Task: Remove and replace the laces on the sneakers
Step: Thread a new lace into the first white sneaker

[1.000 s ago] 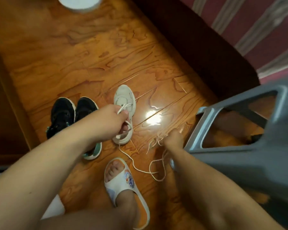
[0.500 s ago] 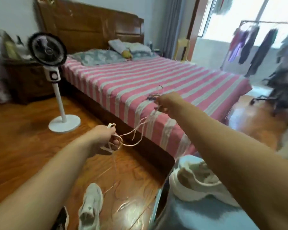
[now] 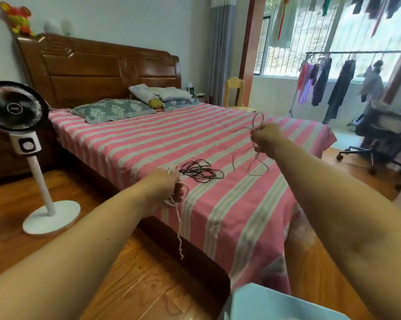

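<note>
My left hand point(image 3: 171, 188) grips a bunched white lace point(image 3: 179, 229) at the near edge of the bed; one end hangs down toward the floor. My right hand point(image 3: 265, 139) is raised over the bed and grips another lace point(image 3: 256, 122), which loops above the fist and dangles in thin strands below it. A tangle of dark laces point(image 3: 200, 172) lies on the pink striped bedspread, just right of my left hand. No sneaker is in view.
The bed point(image 3: 148, 139) with pillows and a wooden headboard fills the middle. A standing fan point(image 3: 21, 125) is on the floor at the left. A pale blue stool top point(image 3: 271, 306) shows at the bottom. An office chair point(image 3: 379, 135) and clothes rack stand at the right.
The view has risen from the floor and sneakers to the bed. Both hands, each holding lace, have moved out over the bedspread and further apart.
</note>
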